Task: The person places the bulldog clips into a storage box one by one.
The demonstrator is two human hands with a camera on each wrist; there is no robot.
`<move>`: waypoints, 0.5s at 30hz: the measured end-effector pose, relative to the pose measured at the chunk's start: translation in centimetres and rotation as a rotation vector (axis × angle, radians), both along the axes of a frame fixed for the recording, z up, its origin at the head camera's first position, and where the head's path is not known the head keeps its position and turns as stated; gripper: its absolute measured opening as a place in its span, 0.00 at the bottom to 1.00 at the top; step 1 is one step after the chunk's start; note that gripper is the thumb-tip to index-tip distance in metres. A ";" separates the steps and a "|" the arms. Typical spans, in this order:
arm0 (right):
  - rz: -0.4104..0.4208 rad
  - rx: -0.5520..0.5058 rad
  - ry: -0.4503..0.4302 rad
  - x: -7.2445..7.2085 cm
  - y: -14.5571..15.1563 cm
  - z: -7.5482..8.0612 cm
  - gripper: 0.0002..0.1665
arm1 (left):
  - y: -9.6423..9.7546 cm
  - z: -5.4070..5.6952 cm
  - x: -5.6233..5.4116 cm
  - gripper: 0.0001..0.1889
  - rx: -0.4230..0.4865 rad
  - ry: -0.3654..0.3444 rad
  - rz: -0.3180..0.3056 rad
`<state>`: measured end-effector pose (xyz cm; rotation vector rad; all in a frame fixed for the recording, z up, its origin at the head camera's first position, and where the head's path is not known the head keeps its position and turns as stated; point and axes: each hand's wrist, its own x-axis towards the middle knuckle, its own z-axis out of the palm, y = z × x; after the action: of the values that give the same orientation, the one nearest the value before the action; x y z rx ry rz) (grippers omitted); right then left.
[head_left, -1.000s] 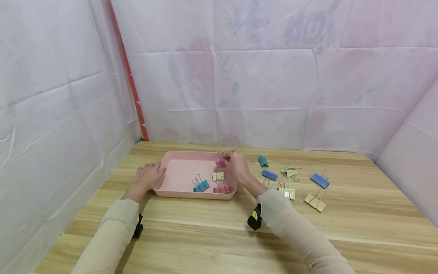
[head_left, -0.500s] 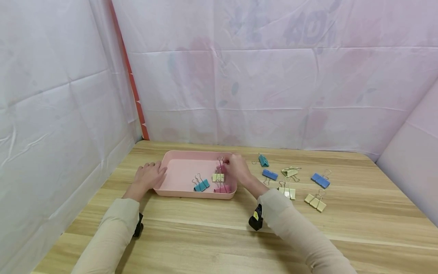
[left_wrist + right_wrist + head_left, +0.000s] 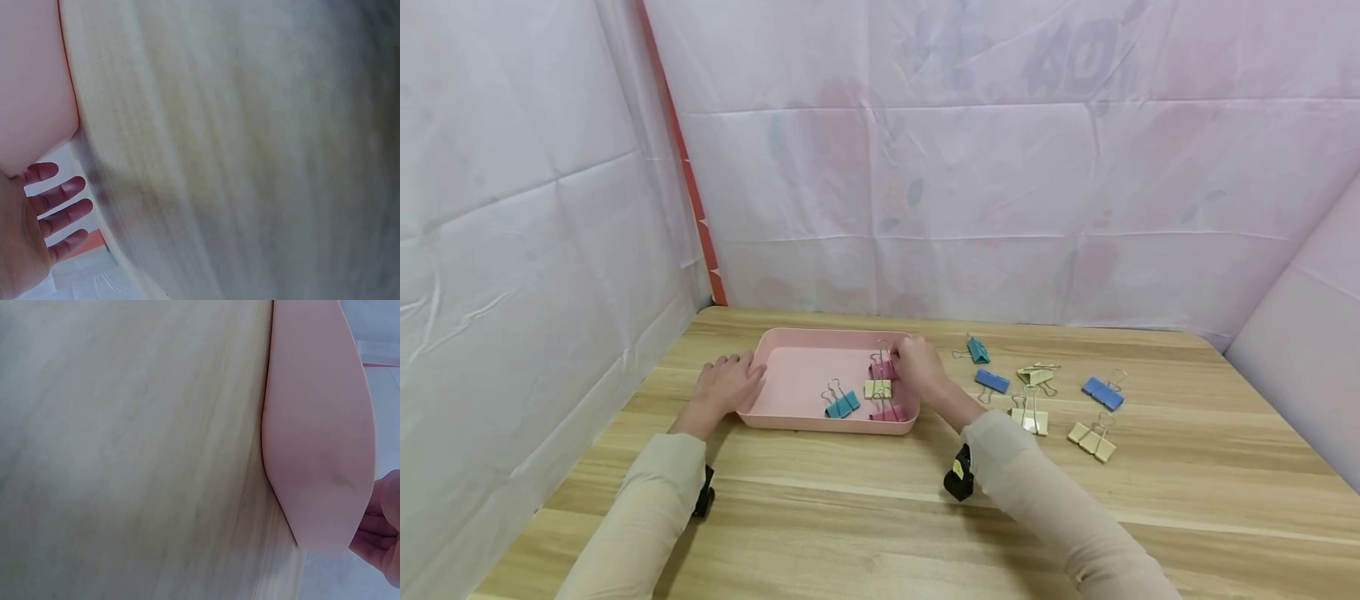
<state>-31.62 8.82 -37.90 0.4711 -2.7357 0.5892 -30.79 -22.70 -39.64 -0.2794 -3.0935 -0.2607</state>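
Note:
In the head view a shallow pink tray (image 3: 808,367) holds several binder clips. My left hand (image 3: 726,385) rests on its left rim, fingers extended; in the left wrist view those fingers (image 3: 62,215) are spread beside the tray wall. At the far right corner, my right hand (image 3: 919,367) reaches over the rim and pinches a dark pink binder clip (image 3: 880,370); its fingertips are partly hidden. A pale yellow clip (image 3: 877,389) and a second pink clip (image 3: 887,414) lie nearer in a row, with a teal clip (image 3: 842,405) to their left.
Right of the tray on the wooden table (image 3: 865,508) lie another teal clip (image 3: 977,350), a blue clip (image 3: 992,381), another blue clip (image 3: 1102,392) and several pale yellow clips (image 3: 1092,442). White sheets (image 3: 970,183) wall off the back and sides.
My right hand has lowered the pink binder clip slightly toward the tray floor, behind the yellow clip. The left hand keeps its place on the rim.

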 end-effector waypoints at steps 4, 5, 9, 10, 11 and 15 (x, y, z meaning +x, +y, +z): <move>0.003 -0.045 -0.026 0.0 0.3 0.1 0.08 | -0.1 0.0 0.0 0.27 0.002 0.001 0.004; 0.002 -0.052 -0.030 0.1 0.4 0.1 0.08 | -0.1 0.0 0.0 0.27 0.003 0.002 0.005; -0.006 -0.091 -0.050 0.3 0.8 0.5 0.09 | -0.1 0.0 0.1 0.27 -0.002 0.002 0.004; -0.007 -0.104 -0.057 0.4 1.0 0.7 0.09 | 0.0 0.0 0.1 0.27 -0.003 0.001 0.003; -0.009 -0.117 -0.060 0.5 1.1 0.9 0.08 | 0.0 0.0 0.1 0.27 -0.003 0.002 0.002; 0.007 -0.176 -0.053 0.8 1.8 1.8 0.08 | 0.0 0.0 0.1 0.27 -0.008 0.003 0.003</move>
<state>-30.80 10.60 -36.08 0.4272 -2.7006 0.8464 -30.67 -22.67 -39.60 -0.2753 -3.0925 -0.2482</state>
